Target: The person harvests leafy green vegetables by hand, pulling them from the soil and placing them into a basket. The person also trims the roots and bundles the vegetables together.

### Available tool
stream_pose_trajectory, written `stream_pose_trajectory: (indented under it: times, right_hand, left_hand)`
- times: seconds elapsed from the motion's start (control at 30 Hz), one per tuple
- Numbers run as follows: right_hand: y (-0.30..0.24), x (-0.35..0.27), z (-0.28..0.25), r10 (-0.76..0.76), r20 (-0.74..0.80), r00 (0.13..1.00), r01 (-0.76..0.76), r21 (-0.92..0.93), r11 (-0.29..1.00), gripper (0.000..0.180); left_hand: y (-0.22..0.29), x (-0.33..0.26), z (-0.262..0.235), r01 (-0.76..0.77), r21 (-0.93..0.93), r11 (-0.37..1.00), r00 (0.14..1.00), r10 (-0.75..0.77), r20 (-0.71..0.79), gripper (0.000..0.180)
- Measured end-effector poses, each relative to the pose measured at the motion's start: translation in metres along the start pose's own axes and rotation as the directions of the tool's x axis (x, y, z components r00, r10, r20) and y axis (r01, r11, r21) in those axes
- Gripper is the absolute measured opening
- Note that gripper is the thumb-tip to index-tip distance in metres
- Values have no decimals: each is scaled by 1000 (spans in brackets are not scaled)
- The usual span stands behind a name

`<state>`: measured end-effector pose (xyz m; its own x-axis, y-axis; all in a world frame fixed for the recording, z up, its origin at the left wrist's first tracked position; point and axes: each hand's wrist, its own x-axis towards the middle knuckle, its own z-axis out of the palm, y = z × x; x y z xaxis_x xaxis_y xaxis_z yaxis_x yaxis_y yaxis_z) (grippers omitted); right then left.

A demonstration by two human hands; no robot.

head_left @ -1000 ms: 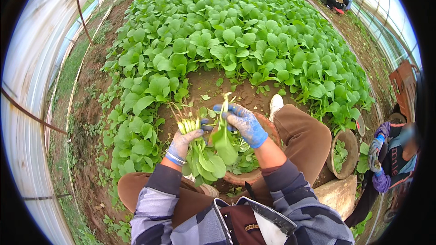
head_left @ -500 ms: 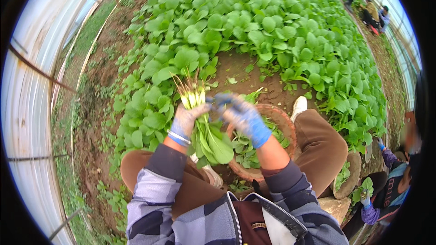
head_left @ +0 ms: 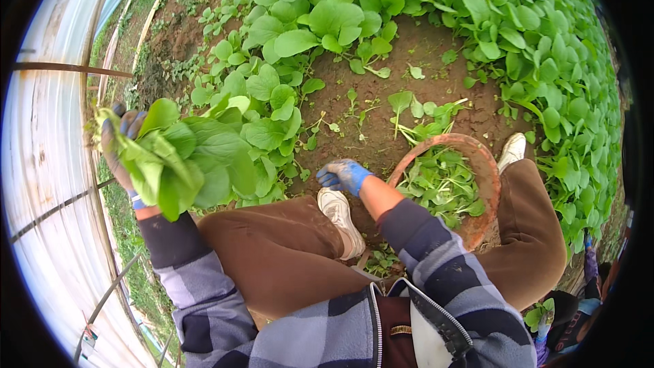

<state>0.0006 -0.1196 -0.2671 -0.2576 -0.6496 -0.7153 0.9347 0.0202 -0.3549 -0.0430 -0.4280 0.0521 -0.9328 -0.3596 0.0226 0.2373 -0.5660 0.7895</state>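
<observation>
My left hand (head_left: 117, 146), in a soil-stained glove, is raised at the left and closed round a bunch of leafy greens (head_left: 187, 153). The broad leaves spread to the right of the hand, and the root ends are mostly hidden or blurred beside the fingers. Above a white shoe, my right hand (head_left: 343, 176) wears a blue glove and has its fingers curled in, with nothing showing in them. Just right of that forearm stands a round reddish-brown basket (head_left: 485, 180) between my legs, holding loose small greens (head_left: 443, 187).
Dense leafy plants (head_left: 545, 88) grow ahead and to the right. A few pulled greens (head_left: 426, 119) lie on the brown soil (head_left: 347, 119) beyond the basket. Plastic sheeting (head_left: 51, 157) with thin poles runs along the left. Another person's gloved hand (head_left: 543, 327) holds greens at the lower right.
My left hand has swung far left with the bunch, whose leaves now point right. The right hand has come away from the bunch and curled its fingers. The view has shifted left.
</observation>
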Motion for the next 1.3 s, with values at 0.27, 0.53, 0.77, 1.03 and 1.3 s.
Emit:
stream_pose_trajectory:
  times: [0.27, 0.53, 0.77, 1.03, 1.3]
  right_hand:
    - [81, 151, 55, 191, -36, 981, -180, 204, 962, 31]
    - [89, 206, 88, 308, -1, 951, -217, 710, 670, 24]
    - [99, 201, 72, 89, 168, 982, -188, 790, 584, 25]
    - [112, 131, 78, 277, 26, 960, -201, 755, 624, 24]
    - [98, 150, 79, 210, -279, 937, 144, 856, 497, 20]
  left_hand:
    - [-22, 26, 14, 113, -65, 991, 992, -110, 58, 29]
    - [-44, 31, 13, 224, -115, 968, 973, -229, -32, 28]
    - [-58, 27, 14, 233, -34, 972, 964, -235, -122, 29]
    - [-48, 16, 7, 233, -36, 972, 965, -235, -113, 26]
    - [-48, 28, 11, 331, -124, 935, 939, -339, -54, 24]
